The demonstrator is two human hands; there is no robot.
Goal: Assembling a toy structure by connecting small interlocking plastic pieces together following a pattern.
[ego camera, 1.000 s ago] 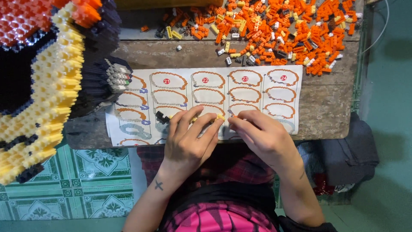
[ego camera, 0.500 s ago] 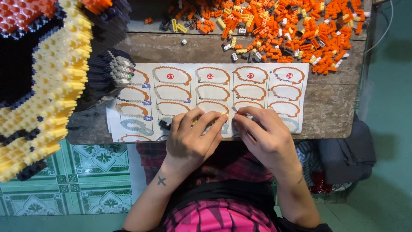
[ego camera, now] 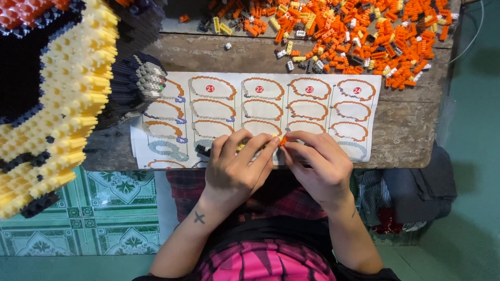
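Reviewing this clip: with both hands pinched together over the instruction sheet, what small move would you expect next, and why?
Probably pressing the small orange brick home. The left hand and right hand meet fingertip to fingertip around it, just above the near edge of the instruction sheet, so the piece looks mid-join. The brick pile lies farther back, out of immediate need.

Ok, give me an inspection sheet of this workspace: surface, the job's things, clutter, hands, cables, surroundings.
Surface: worn wooden table, with a paper instruction sheet of ring diagrams lying on it.
Job's things: small orange brick pinched between both hands over the sheet's near edge.
Clutter: heap of loose orange bricks at the far edge; large yellow and black brick model on the left.
Hands: left hand and right hand meet fingertip to fingertip, both in a grip on the brick.
Cables: thin wire at the far right.
Surroundings: patterned green floor tiles; dark cloth bundle beside the table.
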